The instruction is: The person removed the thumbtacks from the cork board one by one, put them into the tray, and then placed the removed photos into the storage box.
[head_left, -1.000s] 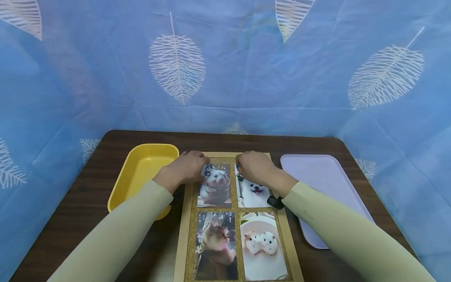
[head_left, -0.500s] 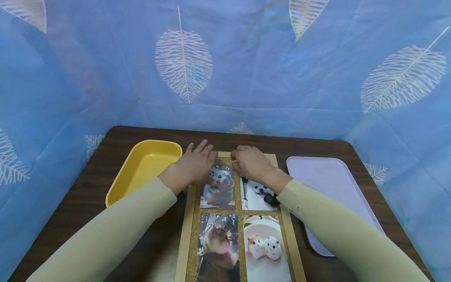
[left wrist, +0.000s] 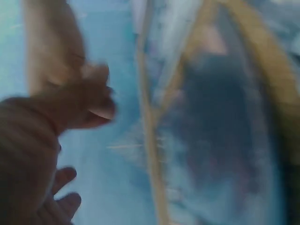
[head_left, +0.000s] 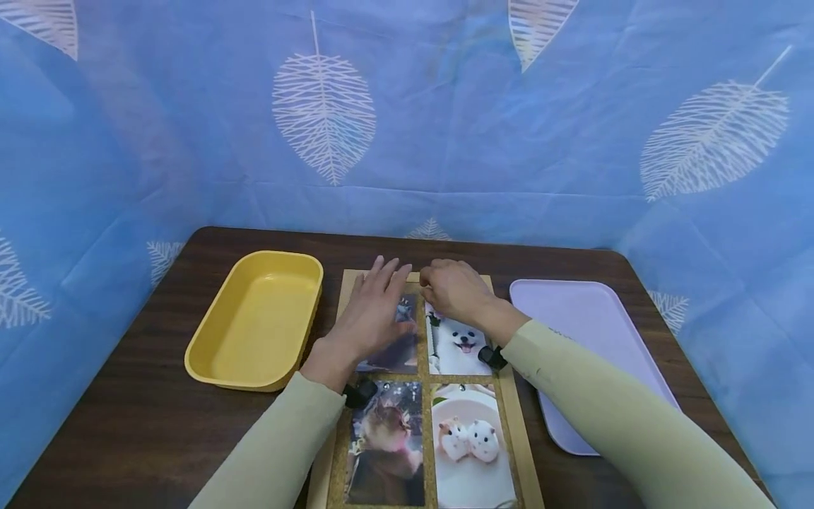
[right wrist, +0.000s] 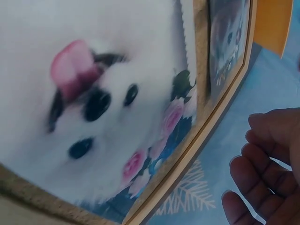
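A cork board with a light wooden frame (head_left: 528, 466) bears several photos. Over the upper-left photo (head_left: 397, 360), my left hand (head_left: 369, 314) has its fingers extended and spread; whether it touches the photo I cannot tell. My right hand (head_left: 461, 291) is above the board's far edge with curled fingers, beside the white dog photo (head_left: 463, 348). In the right wrist view, that hand (right wrist: 274, 164) has thumb and forefinger close together, and no held thing shows. The left wrist view is blurred; there, the left hand (left wrist: 28, 150) appears near the other hand (left wrist: 51, 42).
To the left of the board stands a yellow tray (head_left: 251, 332). A pale purple tray (head_left: 562, 304) lies on the right. Both rest on the dark wooden table (head_left: 127, 424), in front of a blue cloth (head_left: 445, 127) with white leaf patterns.
My left hand has opened out from the board's upper-left edge and moved right, across the upper-left photo. My right hand has shifted slightly left from the far edge above the dog photo.
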`<state>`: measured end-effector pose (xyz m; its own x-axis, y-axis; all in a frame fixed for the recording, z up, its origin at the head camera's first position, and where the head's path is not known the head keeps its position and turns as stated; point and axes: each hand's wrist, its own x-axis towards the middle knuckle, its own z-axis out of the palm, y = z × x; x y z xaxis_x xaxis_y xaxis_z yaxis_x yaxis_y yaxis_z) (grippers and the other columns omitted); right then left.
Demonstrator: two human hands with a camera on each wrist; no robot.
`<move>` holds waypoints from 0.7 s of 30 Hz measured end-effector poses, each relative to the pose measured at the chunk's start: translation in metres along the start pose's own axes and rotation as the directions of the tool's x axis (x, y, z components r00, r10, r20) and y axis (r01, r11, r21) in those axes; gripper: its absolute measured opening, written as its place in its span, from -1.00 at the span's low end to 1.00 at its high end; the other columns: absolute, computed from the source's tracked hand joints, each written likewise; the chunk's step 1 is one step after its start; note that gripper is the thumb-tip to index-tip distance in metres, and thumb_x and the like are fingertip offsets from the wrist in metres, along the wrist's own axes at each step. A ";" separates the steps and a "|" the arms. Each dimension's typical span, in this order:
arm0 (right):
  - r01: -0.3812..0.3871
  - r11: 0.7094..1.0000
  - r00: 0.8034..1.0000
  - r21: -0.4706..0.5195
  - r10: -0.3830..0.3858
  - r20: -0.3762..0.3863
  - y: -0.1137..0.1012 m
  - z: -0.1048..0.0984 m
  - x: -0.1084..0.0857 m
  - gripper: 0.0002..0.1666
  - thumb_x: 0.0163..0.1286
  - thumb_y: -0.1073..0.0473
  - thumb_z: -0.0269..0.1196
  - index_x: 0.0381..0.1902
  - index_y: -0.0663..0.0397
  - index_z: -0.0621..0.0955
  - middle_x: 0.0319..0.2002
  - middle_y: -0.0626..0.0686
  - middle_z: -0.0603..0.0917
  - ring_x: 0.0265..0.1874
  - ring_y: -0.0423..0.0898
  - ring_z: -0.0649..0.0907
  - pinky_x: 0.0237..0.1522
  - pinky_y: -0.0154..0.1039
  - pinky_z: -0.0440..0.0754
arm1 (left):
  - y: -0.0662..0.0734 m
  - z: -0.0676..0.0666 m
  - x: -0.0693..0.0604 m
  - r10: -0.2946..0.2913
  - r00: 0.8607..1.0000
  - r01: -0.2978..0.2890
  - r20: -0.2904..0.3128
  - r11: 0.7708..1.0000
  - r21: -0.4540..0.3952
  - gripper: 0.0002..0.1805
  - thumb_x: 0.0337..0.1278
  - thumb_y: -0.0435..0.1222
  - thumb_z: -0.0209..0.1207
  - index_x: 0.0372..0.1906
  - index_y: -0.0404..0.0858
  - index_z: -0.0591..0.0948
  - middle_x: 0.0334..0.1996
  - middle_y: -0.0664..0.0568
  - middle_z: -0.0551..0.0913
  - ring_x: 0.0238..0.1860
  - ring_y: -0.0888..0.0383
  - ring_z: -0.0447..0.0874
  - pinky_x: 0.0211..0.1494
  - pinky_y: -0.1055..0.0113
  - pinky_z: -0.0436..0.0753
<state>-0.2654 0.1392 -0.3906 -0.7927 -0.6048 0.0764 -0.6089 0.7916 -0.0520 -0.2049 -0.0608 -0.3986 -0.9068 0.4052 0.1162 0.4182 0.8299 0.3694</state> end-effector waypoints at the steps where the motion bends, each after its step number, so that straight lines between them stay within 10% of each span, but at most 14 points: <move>1: -0.001 1.000 1.000 0.000 0.001 0.005 0.001 0.001 0.000 -0.80 0.54 0.16 0.31 -0.02 0.14 0.76 -0.17 0.09 0.74 -0.20 0.03 0.73 -0.06 0.03 0.72 | -0.004 0.005 0.000 -0.002 1.000 0.002 0.025 1.000 -0.015 0.13 0.26 0.05 0.44 0.72 -0.19 0.05 0.70 -0.21 0.04 0.73 -0.22 -0.23 0.67 -0.34 -0.02; 8: -0.013 1.000 0.999 0.011 0.013 0.037 0.006 0.006 -0.002 -0.78 0.58 0.14 0.26 -0.01 0.12 0.75 -0.15 0.07 0.74 -0.15 0.01 0.73 0.01 0.04 0.71 | -0.032 0.021 -0.002 -0.075 0.987 0.081 0.143 0.996 -0.039 0.10 0.33 0.23 0.29 0.73 -0.14 0.03 0.72 -0.13 0.03 0.74 -0.16 -0.26 0.65 -0.39 -0.10; 21: 0.052 0.999 0.997 0.000 -0.052 0.057 -0.003 0.009 0.015 -0.76 0.62 0.17 0.17 -0.01 0.08 0.77 -0.17 0.04 0.73 -0.19 -0.04 0.70 -0.06 -0.02 0.70 | -0.056 0.027 -0.010 -0.119 0.978 0.132 0.172 0.989 -0.065 -0.16 0.49 0.12 0.20 0.68 -0.11 0.23 0.69 -0.05 0.16 0.74 -0.10 -0.14 0.63 -0.43 -0.01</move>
<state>-0.2760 0.1271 -0.3986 -0.7601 -0.6494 0.0224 -0.6496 0.7587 -0.0481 -0.2176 -0.1009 -0.4450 -0.9274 0.3633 -0.0889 0.2904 0.8493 0.4409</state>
